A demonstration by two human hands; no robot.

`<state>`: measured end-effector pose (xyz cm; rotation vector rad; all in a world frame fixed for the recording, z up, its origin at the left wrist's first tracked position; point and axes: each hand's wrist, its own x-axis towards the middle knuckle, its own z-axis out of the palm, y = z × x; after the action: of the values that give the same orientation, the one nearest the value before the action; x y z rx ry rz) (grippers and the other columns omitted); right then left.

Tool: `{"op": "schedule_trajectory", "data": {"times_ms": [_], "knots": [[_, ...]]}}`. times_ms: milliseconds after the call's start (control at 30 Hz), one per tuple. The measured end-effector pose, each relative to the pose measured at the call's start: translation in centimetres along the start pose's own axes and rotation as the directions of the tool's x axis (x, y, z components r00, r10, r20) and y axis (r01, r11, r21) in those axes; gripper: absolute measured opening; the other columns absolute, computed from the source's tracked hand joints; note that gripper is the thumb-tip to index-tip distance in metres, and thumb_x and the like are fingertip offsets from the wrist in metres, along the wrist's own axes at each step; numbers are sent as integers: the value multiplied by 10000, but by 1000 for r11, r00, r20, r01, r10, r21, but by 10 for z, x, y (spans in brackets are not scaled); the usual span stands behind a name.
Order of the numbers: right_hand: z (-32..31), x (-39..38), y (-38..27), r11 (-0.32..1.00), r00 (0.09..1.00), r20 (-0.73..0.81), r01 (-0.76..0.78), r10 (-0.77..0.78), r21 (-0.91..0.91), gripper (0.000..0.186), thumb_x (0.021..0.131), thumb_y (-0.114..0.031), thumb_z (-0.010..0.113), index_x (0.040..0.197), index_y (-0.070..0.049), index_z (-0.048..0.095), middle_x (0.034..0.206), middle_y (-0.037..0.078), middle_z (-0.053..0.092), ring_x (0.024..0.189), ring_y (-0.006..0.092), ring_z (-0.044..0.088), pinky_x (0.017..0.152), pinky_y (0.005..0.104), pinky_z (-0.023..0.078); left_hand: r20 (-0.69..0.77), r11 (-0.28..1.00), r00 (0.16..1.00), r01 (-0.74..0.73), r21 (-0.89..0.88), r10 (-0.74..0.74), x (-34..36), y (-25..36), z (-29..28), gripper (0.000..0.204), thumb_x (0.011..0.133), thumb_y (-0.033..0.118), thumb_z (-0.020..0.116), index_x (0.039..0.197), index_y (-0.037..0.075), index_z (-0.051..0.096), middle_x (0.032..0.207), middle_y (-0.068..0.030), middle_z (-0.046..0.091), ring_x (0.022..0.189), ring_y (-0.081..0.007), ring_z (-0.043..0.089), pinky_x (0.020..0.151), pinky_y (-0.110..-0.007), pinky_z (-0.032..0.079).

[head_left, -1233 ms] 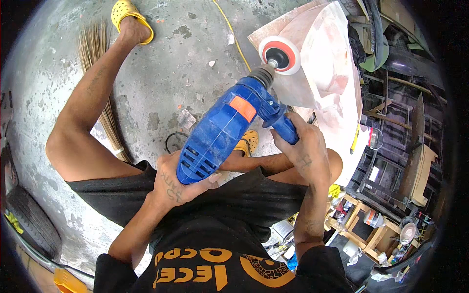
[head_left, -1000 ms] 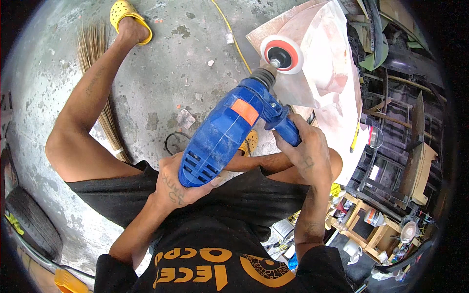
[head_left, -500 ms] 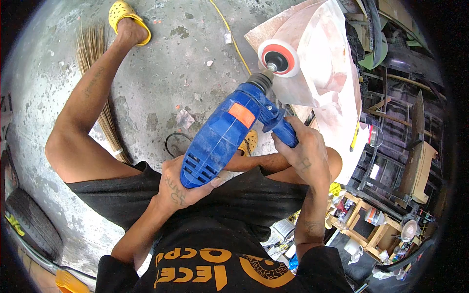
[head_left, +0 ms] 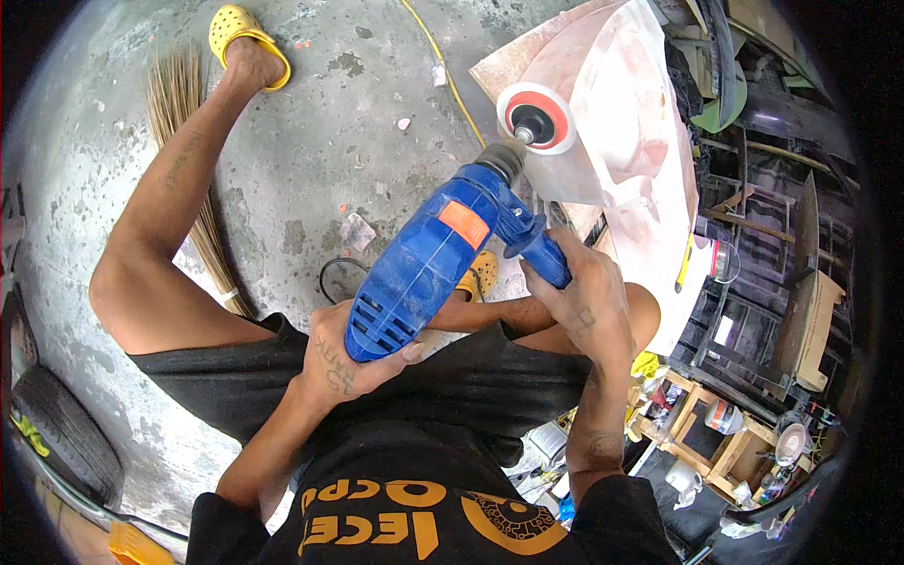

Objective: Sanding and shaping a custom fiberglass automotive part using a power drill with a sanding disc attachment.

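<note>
I hold a blue power drill with an orange label over my lap. My left hand is wrapped round its rear end, and my right hand grips the side handle. A round pad, white with a red ring and a black hub, is fitted at the chuck. Beyond and right of the pad lies a crumpled, pink-stained white sheet, partly over a board. A black loop of cable shows beside the drill's body.
A straw broom lies beside my left leg. A yellow cord crosses the concrete floor. At the left edge is a tyre. Cluttered metal and wood parts and a wooden crate fill the right side.
The drill and its pad have shifted slightly down, toward my body, along with both hands. The grip of each hand looks the same.
</note>
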<state>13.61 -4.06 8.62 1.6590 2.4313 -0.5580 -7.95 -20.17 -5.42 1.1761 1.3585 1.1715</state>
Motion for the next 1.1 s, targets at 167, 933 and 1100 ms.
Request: {"op": "schedule_trajectory", "data": {"times_ms": [167,933,1100], "knots": [[-5,-4,-4,1000,1000,-4,-28,28,1,312,877,-218,751,1090,-10,659,804,249,692,773,437,696,709,496,535,6,998,999,-54,24,54,2,3,-1,466,772,377,885,887,-34,700,769,-167,724,673,-315,748,649,-380,589],[2,0,-5,999,999,-14,-35,35,15,315,868,-220,783,1078,-14,669,757,228,655,735,425,683,697,457,520,27,999,999,24,-42,-23,8,6,-9,430,806,393,858,906,-7,738,778,-133,747,659,-258,751,646,-347,589],[-4,-4,-10,999,999,-24,-29,28,-42,316,886,-234,751,1087,-11,651,809,250,698,757,436,700,691,505,536,32,998,998,-50,31,49,9,6,-11,426,801,389,862,901,-4,734,780,-133,746,666,-273,754,650,-355,593]]}}
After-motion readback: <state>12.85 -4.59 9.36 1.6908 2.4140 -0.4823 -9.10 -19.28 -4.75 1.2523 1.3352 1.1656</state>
